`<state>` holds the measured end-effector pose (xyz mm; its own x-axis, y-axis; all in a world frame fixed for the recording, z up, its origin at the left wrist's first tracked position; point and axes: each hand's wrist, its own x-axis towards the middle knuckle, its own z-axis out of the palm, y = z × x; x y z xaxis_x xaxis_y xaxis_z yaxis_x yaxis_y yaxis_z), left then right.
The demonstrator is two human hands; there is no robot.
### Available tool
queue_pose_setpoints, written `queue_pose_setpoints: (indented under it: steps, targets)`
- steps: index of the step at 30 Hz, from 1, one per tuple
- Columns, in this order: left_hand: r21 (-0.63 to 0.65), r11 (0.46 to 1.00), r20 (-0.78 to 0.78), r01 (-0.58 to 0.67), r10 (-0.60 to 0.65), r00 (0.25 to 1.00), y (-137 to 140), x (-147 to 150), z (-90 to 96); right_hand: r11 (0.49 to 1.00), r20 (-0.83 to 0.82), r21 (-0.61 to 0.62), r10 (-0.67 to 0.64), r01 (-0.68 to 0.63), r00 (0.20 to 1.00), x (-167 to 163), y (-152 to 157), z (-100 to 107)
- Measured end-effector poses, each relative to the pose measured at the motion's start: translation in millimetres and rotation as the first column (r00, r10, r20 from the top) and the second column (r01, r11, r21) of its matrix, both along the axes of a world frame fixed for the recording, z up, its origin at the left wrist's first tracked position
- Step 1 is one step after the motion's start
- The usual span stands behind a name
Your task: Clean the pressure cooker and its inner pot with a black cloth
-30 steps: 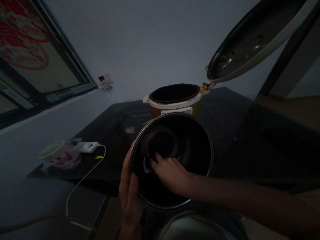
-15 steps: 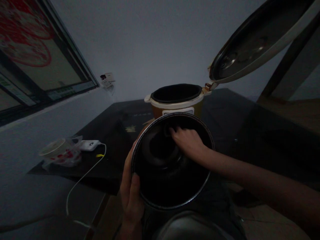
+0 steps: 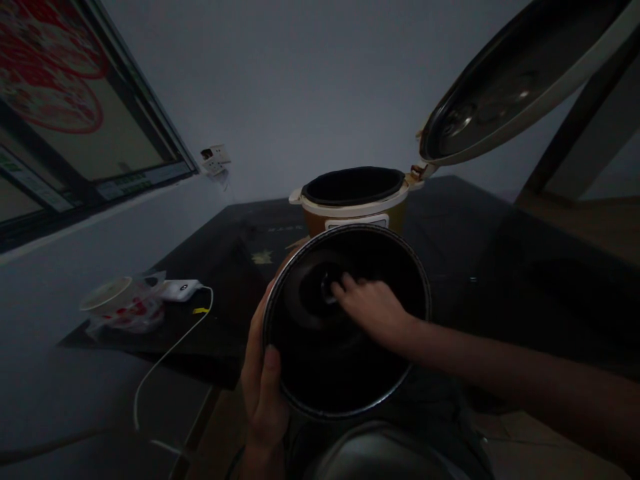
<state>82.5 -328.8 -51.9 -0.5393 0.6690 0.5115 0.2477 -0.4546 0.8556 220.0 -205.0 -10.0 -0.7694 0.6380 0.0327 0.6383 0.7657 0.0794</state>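
Observation:
A dark inner pot (image 3: 350, 373) with a shiny rim is tilted so that its inside faces me. My left hand (image 3: 265, 393) grips its left side, thumb over the rim and fingers around the outer wall. Inside the pot, my right hand (image 3: 373, 307) has bent fingers close to the pot's bottom. Whatever those fingers hold, if anything, is too dark to make out; a faint shine shows beside the fingertips. Directly behind the pot stands a rice cooker (image 3: 357, 208), its lid (image 3: 510, 87) raised to the right.
The cooker stands on a dark tabletop (image 3: 480, 233). At the left edge sit a paper tub in a plastic bag (image 3: 125, 307) and a white power strip (image 3: 180, 289), whose cord hangs off the table. A wall socket (image 3: 215, 159) and a window (image 3: 100, 127) are beyond.
My right hand has moved slightly left and down inside the pot, nearer the middle of its bottom. My left hand and the pot have hardly moved.

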Motion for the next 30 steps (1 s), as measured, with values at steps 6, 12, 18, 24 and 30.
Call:
queue_pose_setpoints:
  steps: [6, 12, 18, 24, 30]
  targets:
    - [0.063, 0.998, 0.002, -0.006, 0.006, 1.0, 2.3, 4.1, 1.9, 0.996, -0.007, 0.075, -0.048, 0.048, 0.999, -1.8, 4.3, 2.1]
    - [0.069, 0.997, -0.019, -0.015, 0.016, 1.0, 1.9, 2.2, -3.8, 0.98, 0.028, 0.016, 0.196, -0.196, 0.98, -3.8, -28.7, -21.1]
    - [0.057, 0.998, -0.009, 0.007, -0.006, 1.0, 1.1, 2.8, -1.4, 0.991, -0.004, 0.096, -0.094, 0.094, 0.996, 1.4, 11.7, 15.8]
    - [0.027, 0.998, -0.026, 0.048, -0.047, 0.999, 1.4, 3.0, 6.8, 0.989, -0.006, 0.096, -0.111, 0.111, 0.994, 0.8, 17.8, 6.2]
    - [0.05, 0.998, -0.029, -0.035, 0.037, 0.999, 2.0, 2.7, 0.8, 0.999, 0.032, 0.024, -0.042, 0.042, 0.999, 4.1, -5.2, -13.7]
